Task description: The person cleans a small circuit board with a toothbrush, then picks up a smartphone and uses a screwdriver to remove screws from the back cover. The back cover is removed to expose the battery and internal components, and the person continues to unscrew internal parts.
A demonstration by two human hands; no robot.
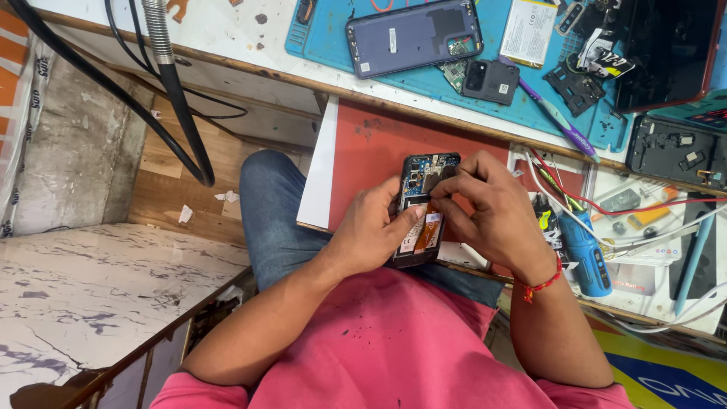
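opened phone in left hand, long axis upright, camera end up

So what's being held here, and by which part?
The left hand grips an opened phone around its lower body; the right hand pinches something small at its upper middle.

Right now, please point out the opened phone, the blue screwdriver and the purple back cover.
opened phone point(429, 176): head view, exposed upper board.
blue screwdriver point(590, 257): head view, handle middle.
purple back cover point(413, 36): head view, inner face.
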